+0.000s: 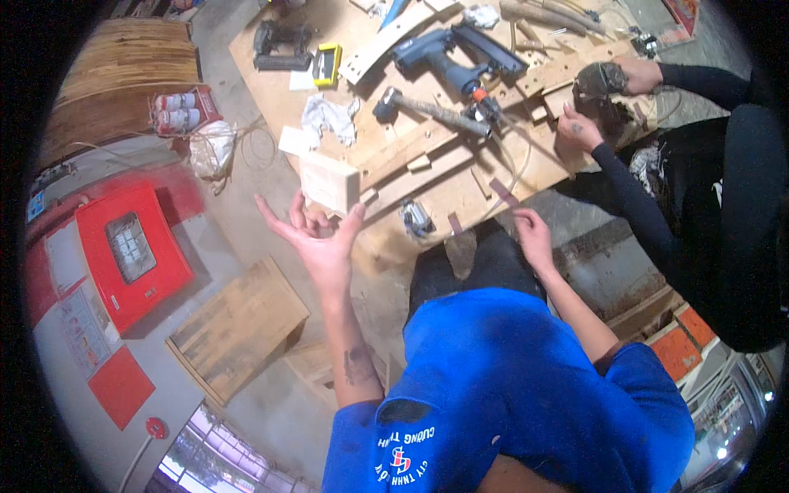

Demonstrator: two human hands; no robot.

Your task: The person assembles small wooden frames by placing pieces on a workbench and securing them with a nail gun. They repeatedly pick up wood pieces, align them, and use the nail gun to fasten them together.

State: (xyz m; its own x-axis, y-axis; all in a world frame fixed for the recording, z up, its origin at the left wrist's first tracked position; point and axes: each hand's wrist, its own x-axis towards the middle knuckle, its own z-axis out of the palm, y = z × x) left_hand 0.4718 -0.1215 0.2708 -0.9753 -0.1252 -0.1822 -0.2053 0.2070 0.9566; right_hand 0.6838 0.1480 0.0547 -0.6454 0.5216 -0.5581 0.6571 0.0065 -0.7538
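Two bare hands of a person in a short-sleeved blue shirt (526, 370) are at the near side of a light-brown wooden table (275, 94). The left hand (323, 251) is by the near left corner, and its grip is narrow on a pale, thick, square wooden block (330, 185): the thumb lies against the lower right side, some fingers are bent below, and one finger points away to the left. So the block is in this hand, at the corner of the table; whether it also touches the table, I cannot tell. The right hand (536, 238) is near the front edge, with thumb and forefinger close together. Just beyond these fingertips is a flat dark-brown strip (503, 193), but I cannot tell if this grip really holds it. Between the two hands, a small silver-and-dark metal tool (417, 218) is near the edge. Farther in lies a hammer with a dark head and a worn wooden handle (436, 112), its head toward the left. Behind it is a blue-and-black nail gun (427, 57). To the left of the hammer there is a crumpled white cloth (329, 119). At the right side, a co-worker in long black sleeves (633, 185) has the farther hand (637, 76) at a dark, rounded thing (598, 94), and the nearer hand (582, 130) is just beside it.
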